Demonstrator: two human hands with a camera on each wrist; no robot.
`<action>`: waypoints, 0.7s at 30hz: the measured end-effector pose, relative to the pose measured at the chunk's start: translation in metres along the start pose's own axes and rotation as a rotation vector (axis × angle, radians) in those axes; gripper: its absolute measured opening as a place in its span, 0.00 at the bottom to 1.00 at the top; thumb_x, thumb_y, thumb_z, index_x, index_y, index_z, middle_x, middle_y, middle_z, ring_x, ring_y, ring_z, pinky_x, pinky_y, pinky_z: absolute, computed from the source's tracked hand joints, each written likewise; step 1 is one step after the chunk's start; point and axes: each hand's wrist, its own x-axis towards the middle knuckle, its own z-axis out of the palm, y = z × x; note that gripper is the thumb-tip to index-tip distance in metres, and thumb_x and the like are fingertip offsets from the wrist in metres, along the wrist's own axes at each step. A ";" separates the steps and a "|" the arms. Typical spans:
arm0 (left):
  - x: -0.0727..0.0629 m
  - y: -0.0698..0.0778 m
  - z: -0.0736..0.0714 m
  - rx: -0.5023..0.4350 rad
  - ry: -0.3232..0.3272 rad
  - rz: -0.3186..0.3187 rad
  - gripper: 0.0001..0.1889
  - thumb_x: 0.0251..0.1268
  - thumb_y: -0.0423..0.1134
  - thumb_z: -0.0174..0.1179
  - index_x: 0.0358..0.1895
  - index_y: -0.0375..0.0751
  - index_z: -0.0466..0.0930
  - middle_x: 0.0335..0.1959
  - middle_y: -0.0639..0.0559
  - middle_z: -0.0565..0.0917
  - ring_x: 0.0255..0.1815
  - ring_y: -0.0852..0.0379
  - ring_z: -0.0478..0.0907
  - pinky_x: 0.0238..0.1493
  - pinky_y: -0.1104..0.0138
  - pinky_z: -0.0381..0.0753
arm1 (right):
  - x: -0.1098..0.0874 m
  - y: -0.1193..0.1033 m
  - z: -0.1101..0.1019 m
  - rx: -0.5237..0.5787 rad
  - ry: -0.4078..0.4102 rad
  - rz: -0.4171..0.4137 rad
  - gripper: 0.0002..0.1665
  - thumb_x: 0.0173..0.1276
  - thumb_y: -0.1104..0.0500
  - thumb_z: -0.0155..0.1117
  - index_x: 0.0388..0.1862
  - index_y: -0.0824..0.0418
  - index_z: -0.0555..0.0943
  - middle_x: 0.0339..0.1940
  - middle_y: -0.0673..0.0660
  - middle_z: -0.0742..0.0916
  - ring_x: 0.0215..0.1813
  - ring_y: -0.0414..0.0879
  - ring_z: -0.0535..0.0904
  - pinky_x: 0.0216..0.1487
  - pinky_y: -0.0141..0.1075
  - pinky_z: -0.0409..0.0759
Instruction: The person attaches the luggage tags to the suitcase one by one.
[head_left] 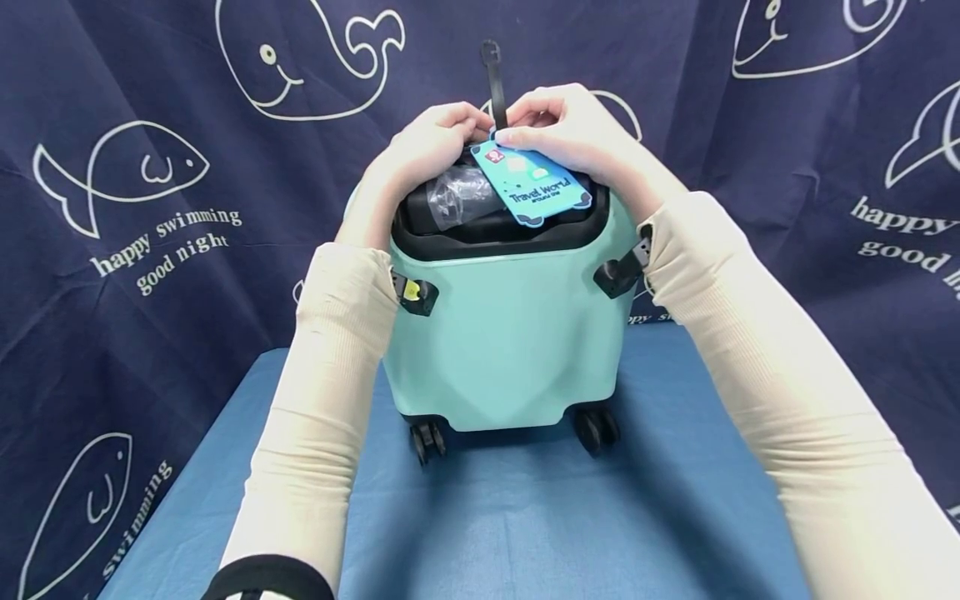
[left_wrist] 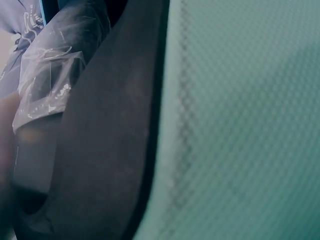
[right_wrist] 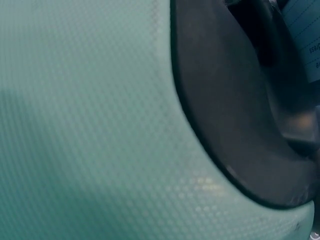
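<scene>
A mint-green suitcase (head_left: 510, 333) stands upright with its black top recess and carry handle (head_left: 480, 223) facing up. On that handle lies a blue luggage tag (head_left: 536, 187) printed "Travel World", its black strap (head_left: 495, 83) sticking up with a buckle at the tip. My right hand (head_left: 573, 129) pinches the tag's upper end by the strap, thumb on top. From the other side my left hand (head_left: 435, 142) reaches over the handle, its curled fingertips pinching at the strap's base. Clear plastic wrap (left_wrist: 52, 82) covers part of the handle in the left wrist view.
The suitcase stands by its black wheels (head_left: 596, 427) on a blue cloth-covered table (head_left: 487, 517). Behind hangs a dark blue curtain (head_left: 150, 83) with white whale and fish drawings. Black wrist cameras (head_left: 618, 275) sit at both cuffs, close to the suitcase front.
</scene>
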 end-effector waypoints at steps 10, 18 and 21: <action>0.001 0.002 -0.001 0.005 -0.058 -0.001 0.21 0.74 0.39 0.34 0.62 0.52 0.71 0.57 0.60 0.73 0.56 0.67 0.63 0.61 0.73 0.57 | -0.002 0.000 0.000 -0.003 -0.005 -0.001 0.15 0.61 0.51 0.66 0.41 0.59 0.83 0.29 0.42 0.80 0.34 0.37 0.72 0.39 0.28 0.65; 0.000 0.002 -0.002 0.057 -0.109 -0.018 0.21 0.75 0.42 0.32 0.64 0.57 0.68 0.62 0.59 0.69 0.61 0.64 0.61 0.65 0.70 0.54 | -0.002 0.000 0.000 -0.021 -0.001 -0.001 0.16 0.61 0.50 0.66 0.42 0.59 0.82 0.29 0.42 0.80 0.34 0.37 0.72 0.39 0.28 0.65; -0.002 0.004 -0.003 0.120 -0.097 -0.047 0.21 0.75 0.44 0.31 0.63 0.61 0.68 0.63 0.61 0.68 0.62 0.62 0.60 0.66 0.66 0.54 | -0.001 0.000 0.000 -0.022 0.003 -0.004 0.16 0.60 0.50 0.66 0.41 0.59 0.82 0.29 0.42 0.80 0.34 0.37 0.72 0.39 0.27 0.65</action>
